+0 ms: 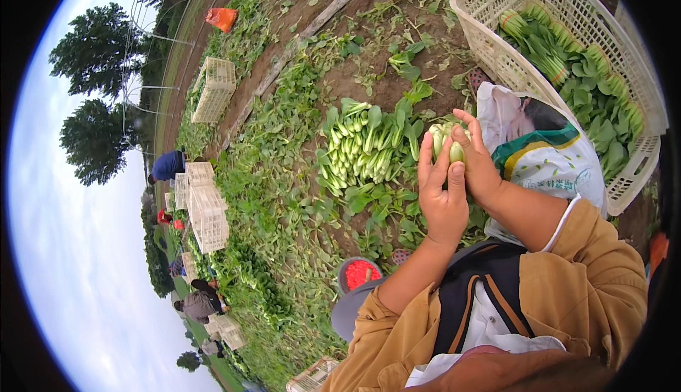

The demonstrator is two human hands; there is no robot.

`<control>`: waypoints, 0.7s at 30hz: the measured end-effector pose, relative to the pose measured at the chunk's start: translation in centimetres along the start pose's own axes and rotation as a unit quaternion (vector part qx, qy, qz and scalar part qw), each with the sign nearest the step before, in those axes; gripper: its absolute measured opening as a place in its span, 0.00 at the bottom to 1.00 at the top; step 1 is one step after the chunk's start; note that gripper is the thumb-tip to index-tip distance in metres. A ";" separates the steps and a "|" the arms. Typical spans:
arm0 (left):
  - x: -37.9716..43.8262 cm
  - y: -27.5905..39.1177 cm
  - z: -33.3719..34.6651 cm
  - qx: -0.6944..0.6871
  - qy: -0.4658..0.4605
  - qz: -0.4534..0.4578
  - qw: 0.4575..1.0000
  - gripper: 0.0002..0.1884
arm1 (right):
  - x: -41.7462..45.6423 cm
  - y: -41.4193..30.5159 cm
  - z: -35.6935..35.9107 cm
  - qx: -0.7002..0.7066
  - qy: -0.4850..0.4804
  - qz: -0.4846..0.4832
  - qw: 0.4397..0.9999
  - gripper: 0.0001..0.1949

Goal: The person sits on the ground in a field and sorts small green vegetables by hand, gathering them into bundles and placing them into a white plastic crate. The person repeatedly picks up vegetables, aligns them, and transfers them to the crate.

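Both my hands are cupped around a bunch of bok choy [451, 142], with its pale stem bases facing the camera. My left hand [442, 192] presses from the left and my right hand [476, 161] from the right. The leaves of this bunch are mostly hidden. Just left of my hands, a pile of cut bok choy [362, 147] lies on the ground with its pale stems together. Against my right forearm is a white and green printed plastic bag [548, 153], which bears writing.
A plastic crate [518, 67] at upper right holds banded bok choy bundles [534, 46]. Beside my knee stands a bucket of small red items [363, 275]. Farther off are more crates [207, 214], an orange bag [222, 19], a wooden pole [319, 20] and several people, one bending [199, 304].
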State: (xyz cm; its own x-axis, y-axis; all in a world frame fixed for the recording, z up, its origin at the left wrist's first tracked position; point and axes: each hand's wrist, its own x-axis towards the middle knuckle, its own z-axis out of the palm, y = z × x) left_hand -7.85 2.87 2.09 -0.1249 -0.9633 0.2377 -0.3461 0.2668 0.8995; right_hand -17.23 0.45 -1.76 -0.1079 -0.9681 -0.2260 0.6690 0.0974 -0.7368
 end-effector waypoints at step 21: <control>-1.1 1.0 -1.9 -0.180 -0.091 0.004 0.979 0.46 | 0.0 -2.4 0.8 -0.055 -0.136 -0.058 0.988 0.45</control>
State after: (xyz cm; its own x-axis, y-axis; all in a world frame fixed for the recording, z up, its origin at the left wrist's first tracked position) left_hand -6.32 4.19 3.43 -0.3016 -0.9311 0.2052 0.0021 0.2145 0.9767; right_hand -18.29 0.05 0.53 0.0319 -0.9990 0.0326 0.5786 -0.0081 -0.8156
